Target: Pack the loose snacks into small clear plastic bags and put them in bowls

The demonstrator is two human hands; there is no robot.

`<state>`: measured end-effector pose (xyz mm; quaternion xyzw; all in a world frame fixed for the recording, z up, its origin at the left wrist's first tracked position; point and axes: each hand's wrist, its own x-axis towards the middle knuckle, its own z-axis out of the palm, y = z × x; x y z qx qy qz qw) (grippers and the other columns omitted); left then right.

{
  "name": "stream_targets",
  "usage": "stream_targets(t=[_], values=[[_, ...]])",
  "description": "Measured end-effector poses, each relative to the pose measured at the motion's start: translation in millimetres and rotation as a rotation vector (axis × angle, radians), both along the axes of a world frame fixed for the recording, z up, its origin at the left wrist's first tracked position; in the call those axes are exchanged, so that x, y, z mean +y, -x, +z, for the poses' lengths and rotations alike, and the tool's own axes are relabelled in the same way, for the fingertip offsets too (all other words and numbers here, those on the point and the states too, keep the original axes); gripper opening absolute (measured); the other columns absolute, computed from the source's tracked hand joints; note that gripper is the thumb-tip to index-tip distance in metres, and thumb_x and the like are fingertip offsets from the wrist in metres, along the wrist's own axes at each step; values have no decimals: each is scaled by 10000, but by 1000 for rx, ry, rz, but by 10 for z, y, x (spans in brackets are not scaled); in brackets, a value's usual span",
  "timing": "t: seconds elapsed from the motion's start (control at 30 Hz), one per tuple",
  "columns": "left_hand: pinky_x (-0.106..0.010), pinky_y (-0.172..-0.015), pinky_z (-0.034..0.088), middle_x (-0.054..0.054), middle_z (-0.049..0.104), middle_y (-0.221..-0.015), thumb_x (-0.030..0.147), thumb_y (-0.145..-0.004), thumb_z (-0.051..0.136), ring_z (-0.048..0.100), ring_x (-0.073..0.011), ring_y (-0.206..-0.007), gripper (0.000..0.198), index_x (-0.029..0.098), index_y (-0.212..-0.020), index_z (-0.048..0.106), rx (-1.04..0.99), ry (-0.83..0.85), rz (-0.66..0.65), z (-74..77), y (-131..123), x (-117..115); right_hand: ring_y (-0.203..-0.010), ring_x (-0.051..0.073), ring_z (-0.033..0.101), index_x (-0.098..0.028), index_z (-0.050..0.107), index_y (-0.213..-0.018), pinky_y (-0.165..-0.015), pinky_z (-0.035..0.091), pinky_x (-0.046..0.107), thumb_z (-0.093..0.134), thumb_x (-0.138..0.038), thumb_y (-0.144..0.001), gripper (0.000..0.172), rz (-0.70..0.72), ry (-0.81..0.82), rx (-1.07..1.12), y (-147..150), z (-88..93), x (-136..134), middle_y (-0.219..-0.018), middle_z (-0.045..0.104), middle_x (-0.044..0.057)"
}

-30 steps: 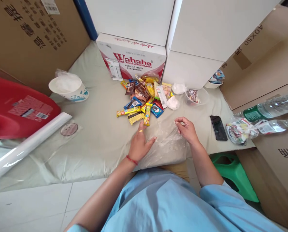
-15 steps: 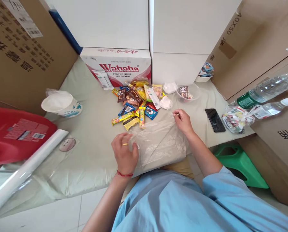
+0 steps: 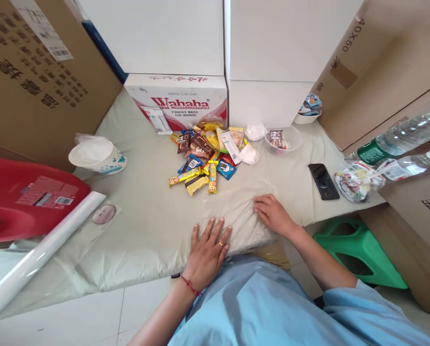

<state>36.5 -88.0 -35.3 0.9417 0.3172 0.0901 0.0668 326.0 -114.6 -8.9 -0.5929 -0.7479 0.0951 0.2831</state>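
In the head view both hands lie on a thin clear plastic sheet (image 3: pixel 242 204) spread at the near edge of the pale grey-green cloth-covered table (image 3: pixel 146 216). The left hand (image 3: pixel 208 250) is flat, palm down and fingers splayed, on the sheet's near-left part. The right hand (image 3: pixel 272 215) rests on its right part with fingers bent, and whether they pinch the film or only press it I cannot tell. The work looks like flattening the sheet. Lifting film this thin would call for a fingertip pinch at an edge. Just beyond the sheet lies a loose heap of coloured snack wrappers (image 3: pixel 204 154), in no container. To the heap's right a small clear plastic bowl (image 3: pixel 290 144) holds a brown cocoa-labelled packet. Behind it a small white bowl (image 3: pixel 309 115) holds blue-wrapped pieces. Well to the left stands a white paper bowl with blue print (image 3: pixel 107 166), lined or filled with something white and crinkled. A black phone (image 3: pixel 323 181) lies to the right.
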Motion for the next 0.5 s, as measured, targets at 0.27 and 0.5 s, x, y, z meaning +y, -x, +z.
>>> stream_targets(t=[0.27, 0.5], values=[[-590, -1257, 229, -57, 480, -1608, 331, -1076, 328, 403, -250, -1510, 472, 315, -1513, 506, -56, 166, 20, 45, 57, 112, -1188, 261, 548, -187, 649, -1297, -1042, 493, 447, 596, -276, -996, 319, 213, 112, 24, 526, 42, 655, -1285, 650, 139], [-561, -971, 526, -107, 498, -1588, 414, -1050, 395, 580, -351, -1295, 429, 232, -1256, 724, 8, 108, 363, 353, -104, 433, -1128, 254, 601, -136, 622, -1333, -1027, 468, 387, 561, -309, -1021, 362, -15, 253, -21, 616, -93, 1172, -1227, 653, 151]])
